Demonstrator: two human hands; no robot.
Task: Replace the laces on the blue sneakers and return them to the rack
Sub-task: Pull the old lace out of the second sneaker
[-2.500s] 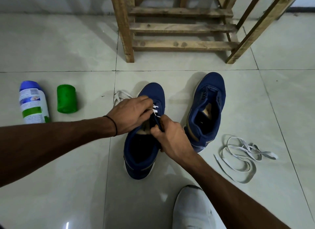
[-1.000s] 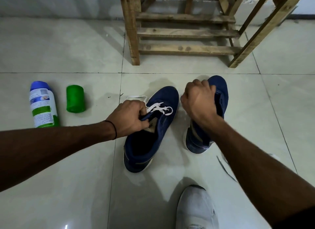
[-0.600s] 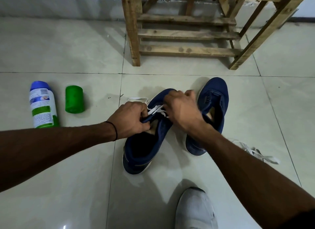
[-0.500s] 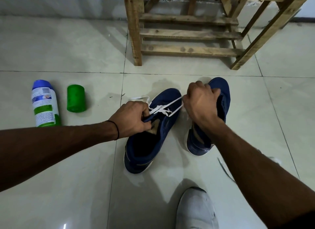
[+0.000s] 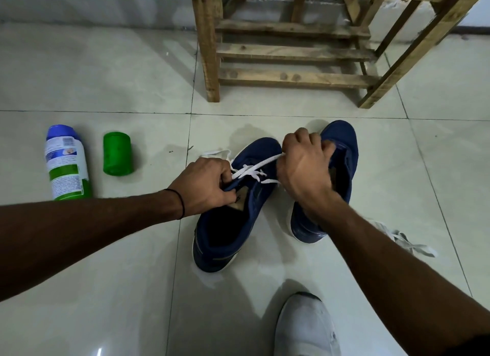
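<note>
**Tiled floor (image 5: 111, 72), lacing underway**

Wooden rack (image 5: 291, 77) stands at the back wall; everything else sits on its near side. Half-laced sneaker (image 5: 225, 231) lies in front of the rack's L post. Its toe points toward the rack and its heel toward the person, w/ the long axis tipped a bit R. Second sneaker (image 5: 342, 143) is just beside it, below the rack's middle, partly hidden by the R hand (image 5: 305, 167).

L hand (image 5: 206, 186) has fingers curled tight, pinching the half-laced sneaker's upper by the eyelets. R hand is fisted, fingers clamped on the white lace (image 5: 254, 170), which runs taut from the eyelets out toward the rack's R side.

So the free end is w/ the R hand, and the next eyelet is nearer the L. Next move is prob. feeding that end back, approx. crosswise to the shoe's axis.

Spare lace (image 5: 408, 244) lies loose farther from the rack, beyond the R forearm. Spray bottle (image 5: 66, 165) & green cap (image 5: 117, 154) are well off the rack's L side.
</note>
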